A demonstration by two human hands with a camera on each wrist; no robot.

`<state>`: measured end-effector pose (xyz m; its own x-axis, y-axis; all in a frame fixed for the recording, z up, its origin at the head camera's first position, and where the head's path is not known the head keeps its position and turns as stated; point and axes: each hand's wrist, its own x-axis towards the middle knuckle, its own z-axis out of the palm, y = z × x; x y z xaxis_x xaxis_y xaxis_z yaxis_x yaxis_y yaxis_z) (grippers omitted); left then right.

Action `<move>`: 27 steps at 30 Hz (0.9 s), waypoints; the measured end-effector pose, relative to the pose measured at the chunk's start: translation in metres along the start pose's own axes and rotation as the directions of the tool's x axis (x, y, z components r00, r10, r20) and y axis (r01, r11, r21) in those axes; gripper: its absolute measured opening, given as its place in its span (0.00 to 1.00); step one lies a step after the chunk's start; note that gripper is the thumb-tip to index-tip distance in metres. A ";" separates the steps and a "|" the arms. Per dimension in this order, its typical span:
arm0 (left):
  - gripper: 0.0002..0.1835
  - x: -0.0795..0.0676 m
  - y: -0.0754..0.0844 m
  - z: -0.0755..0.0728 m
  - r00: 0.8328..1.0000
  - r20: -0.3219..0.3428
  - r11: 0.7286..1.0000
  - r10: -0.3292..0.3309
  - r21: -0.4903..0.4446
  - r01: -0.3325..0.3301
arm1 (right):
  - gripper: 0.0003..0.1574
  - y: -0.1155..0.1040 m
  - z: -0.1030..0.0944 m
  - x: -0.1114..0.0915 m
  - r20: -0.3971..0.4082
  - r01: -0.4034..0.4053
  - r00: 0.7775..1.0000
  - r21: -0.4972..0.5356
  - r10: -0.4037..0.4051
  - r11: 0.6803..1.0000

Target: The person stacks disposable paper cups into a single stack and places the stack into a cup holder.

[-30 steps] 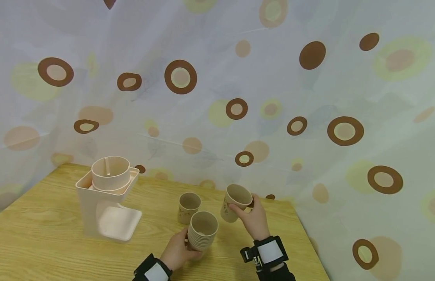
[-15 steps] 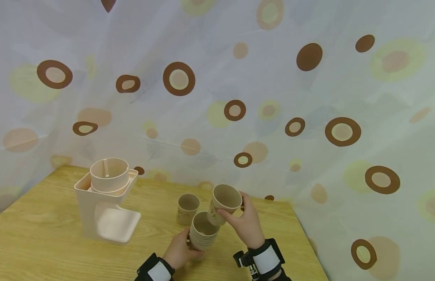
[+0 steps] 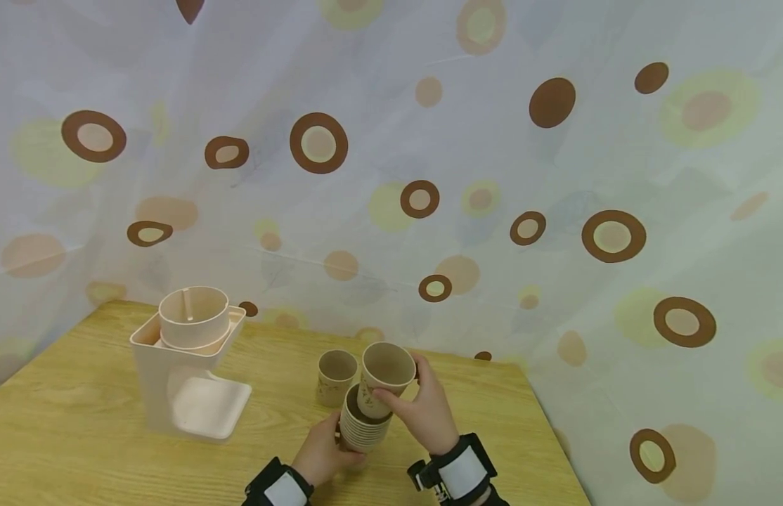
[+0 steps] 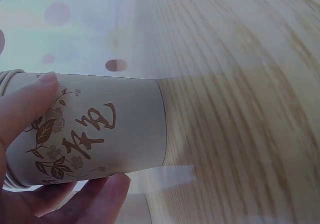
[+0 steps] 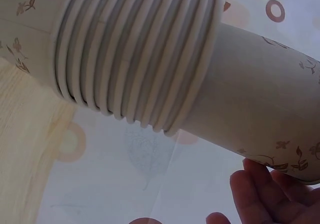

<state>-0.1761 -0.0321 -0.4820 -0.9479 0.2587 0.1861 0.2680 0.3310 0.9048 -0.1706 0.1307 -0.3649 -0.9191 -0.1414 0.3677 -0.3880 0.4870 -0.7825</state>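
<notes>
A stack of nested paper cups (image 3: 364,426) stands on the table, and my left hand (image 3: 324,451) grips it from the left side. In the left wrist view the thumb and fingers wrap the floral, lettered wall of the lowest cup (image 4: 100,129). My right hand (image 3: 423,407) holds a single paper cup (image 3: 386,372) by its upper part. The bottom of that cup sits inside the mouth of the stack, slightly tilted, as the right wrist view shows beside the stacked rims (image 5: 135,59). Just behind the stack stands another paper cup (image 3: 336,379), upright.
A cream-coloured plastic holder (image 3: 176,365) with a round cup-like top (image 3: 194,323) and a flat tray (image 3: 211,407) stands at the left of the wooden table (image 3: 81,436). Behind the table hangs a sheet (image 3: 366,105) patterned with circles.
My right hand has carried its cup left and down, from beside the stack into the stack's mouth. The left hand keeps its grip on the stack, nearly still.
</notes>
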 end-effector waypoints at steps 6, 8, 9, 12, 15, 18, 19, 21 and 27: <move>0.35 -0.001 0.000 0.000 1.000 -0.013 1.000 0.011 0.000 -0.011 | 0.43 0.003 0.005 -0.001 0.018 -0.007 1.000 -0.010 0.007 1.000; 0.34 -0.002 0.001 0.000 1.000 -0.015 1.000 0.017 0.005 -0.017 | 0.44 0.005 0.007 -0.001 0.024 -0.003 1.000 -0.012 0.003 1.000; 0.34 -0.002 0.001 0.000 1.000 -0.015 1.000 0.017 0.006 -0.017 | 0.44 0.006 0.008 -0.002 0.026 0.002 1.000 -0.011 -0.001 1.000; 0.35 -0.001 0.001 0.000 1.000 -0.010 1.000 0.012 0.009 -0.011 | 0.45 0.008 0.010 -0.002 0.040 0.014 0.999 -0.017 -0.013 1.000; 0.35 -0.001 0.001 0.000 1.000 -0.006 1.000 0.002 0.012 -0.002 | 0.45 0.009 0.012 -0.003 0.056 0.022 0.998 -0.030 -0.020 0.999; 0.35 -0.001 0.001 -0.001 1.000 -0.005 1.000 0.000 0.014 0.000 | 0.45 0.011 0.014 -0.004 0.069 0.027 0.997 -0.043 -0.024 0.999; 0.35 -0.001 0.001 -0.001 1.000 -0.005 1.000 0.001 0.013 -0.001 | 0.44 0.011 0.014 -0.004 0.070 0.028 0.997 -0.051 -0.024 0.998; 0.35 -0.001 0.001 0.000 1.000 -0.008 1.000 0.008 0.012 -0.008 | 0.45 0.012 0.015 -0.005 0.072 0.031 0.997 -0.061 -0.026 0.998; 0.34 -0.001 0.000 0.001 0.999 -0.020 0.999 0.035 0.010 -0.035 | 0.45 0.016 0.019 -0.006 0.070 0.034 0.997 -0.082 -0.028 0.996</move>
<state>-0.1750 -0.0319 -0.4824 -0.9411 0.2520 0.2255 0.3027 0.3303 0.8940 -0.1722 0.1231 -0.3891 -0.9103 -0.2152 0.3535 -0.4120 0.5512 -0.7256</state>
